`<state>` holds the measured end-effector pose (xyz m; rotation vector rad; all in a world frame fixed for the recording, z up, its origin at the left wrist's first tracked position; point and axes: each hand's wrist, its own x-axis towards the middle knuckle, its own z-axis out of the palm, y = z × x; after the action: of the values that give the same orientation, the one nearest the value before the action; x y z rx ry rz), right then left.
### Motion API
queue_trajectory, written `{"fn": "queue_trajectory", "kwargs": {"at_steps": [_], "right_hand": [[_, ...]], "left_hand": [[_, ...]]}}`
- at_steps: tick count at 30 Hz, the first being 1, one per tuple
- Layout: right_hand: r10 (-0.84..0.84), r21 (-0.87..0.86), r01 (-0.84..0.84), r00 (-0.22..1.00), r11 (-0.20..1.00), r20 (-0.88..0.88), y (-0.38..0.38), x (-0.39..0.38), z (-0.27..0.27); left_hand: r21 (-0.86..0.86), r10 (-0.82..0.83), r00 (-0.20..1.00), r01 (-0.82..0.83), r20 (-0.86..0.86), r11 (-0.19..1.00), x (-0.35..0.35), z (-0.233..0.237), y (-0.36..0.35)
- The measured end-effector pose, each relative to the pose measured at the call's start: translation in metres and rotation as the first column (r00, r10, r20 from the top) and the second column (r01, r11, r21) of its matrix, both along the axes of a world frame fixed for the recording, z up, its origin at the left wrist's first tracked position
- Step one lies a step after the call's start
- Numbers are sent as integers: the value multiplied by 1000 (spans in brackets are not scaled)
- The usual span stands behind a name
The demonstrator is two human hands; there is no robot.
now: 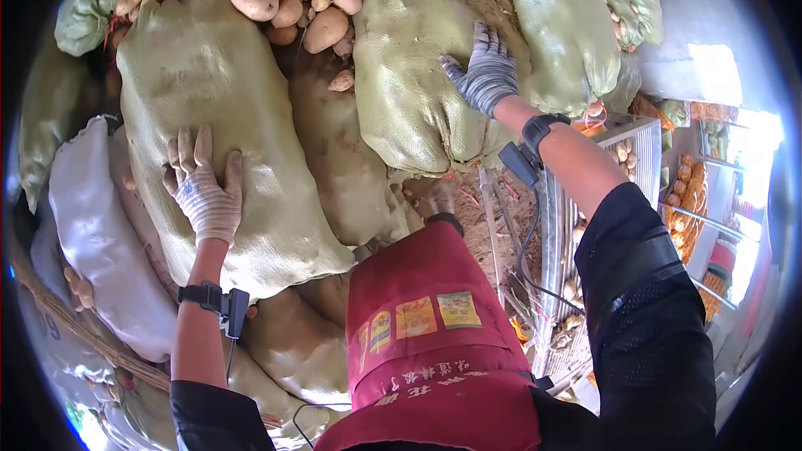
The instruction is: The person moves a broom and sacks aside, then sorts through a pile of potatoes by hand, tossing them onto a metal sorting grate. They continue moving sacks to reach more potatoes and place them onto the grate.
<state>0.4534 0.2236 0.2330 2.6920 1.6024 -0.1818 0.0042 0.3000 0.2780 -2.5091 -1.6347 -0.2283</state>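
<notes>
Pressing woven, bulging sacks (209, 100), gloved hands (205, 192) spread their fingers.

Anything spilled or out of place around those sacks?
Loose potatoes lie heaped beyond the green sack under the left hand, perhaps spilled. One stray potato sits between it and the pale-green sack under the right hand.

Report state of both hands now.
Left hand: open, fingers spread, on a green sack.
Right hand: open, on another green sack. Neither grips anything.
</notes>
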Motion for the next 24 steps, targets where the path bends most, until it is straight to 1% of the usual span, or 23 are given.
{"fn": "queue_trajectory", "kwargs": {"at_steps": [3,6,11,14,18,19,20,21,23,24], "right_hand": [[10,30,-11,1000,999,12,-1,3,-6],[4,50,-4,1000,999,-4,-2,1,-3],[34,73,-35,999,997,14,-2,4,-8],[36,48,-35,999,998,-20,-1,3,-4],[22,72,-16,996,997,-89,0,3,-1],[27,92,-19,996,996,-83,-1,4,-1],[31,80,-22,993,997,-111,-2,4,-1],[40,73,-31,990,997,-135,-1,5,0],[61,101,-44,984,994,-168,-1,9,-3],[71,101,-54,984,993,-164,-1,10,-4]], "left_hand": [[-8,22,1000,-22,6,1000,2,2,-5],[31,7,999,-8,43,999,2,1,-1],[-14,31,999,-31,22,999,-1,-2,-2],[-22,53,997,-52,48,998,1,-1,-6],[12,81,995,-82,53,997,3,-8,-6],[20,99,994,-100,49,995,10,-8,-6],[49,74,996,-77,50,996,20,-9,-7],[76,84,995,-88,61,993,36,-13,-11],[90,-129,984,118,125,989,84,-19,-16],[26,-135,972,132,195,991,129,-5,-20]]}}
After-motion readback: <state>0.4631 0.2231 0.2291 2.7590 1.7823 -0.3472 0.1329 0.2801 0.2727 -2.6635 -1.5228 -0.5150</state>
